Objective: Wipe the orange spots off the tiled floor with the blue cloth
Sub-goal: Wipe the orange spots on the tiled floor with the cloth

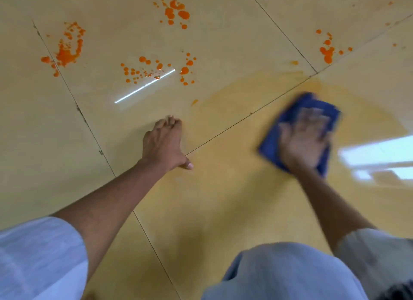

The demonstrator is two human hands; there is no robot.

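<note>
My right hand (301,141) lies flat with spread fingers on the blue cloth (290,112), pressing it to the tiled floor (223,199); both are blurred by motion. Around the cloth spreads a pale orange smear (245,92). My left hand (165,143) rests on the floor, fingers extended, holding nothing. Beyond it lie several clusters of orange spots: one at the far left (67,49), one in the middle (145,70), one beside it (187,69), one at the top (175,11) and one at the right (328,50).
Dark grout lines (245,118) cross the glossy beige tiles. Bright window reflections (377,154) glare at the right edge, and a thin light streak (145,86) shows mid-floor. My knee in light grey fabric (286,275) fills the bottom right.
</note>
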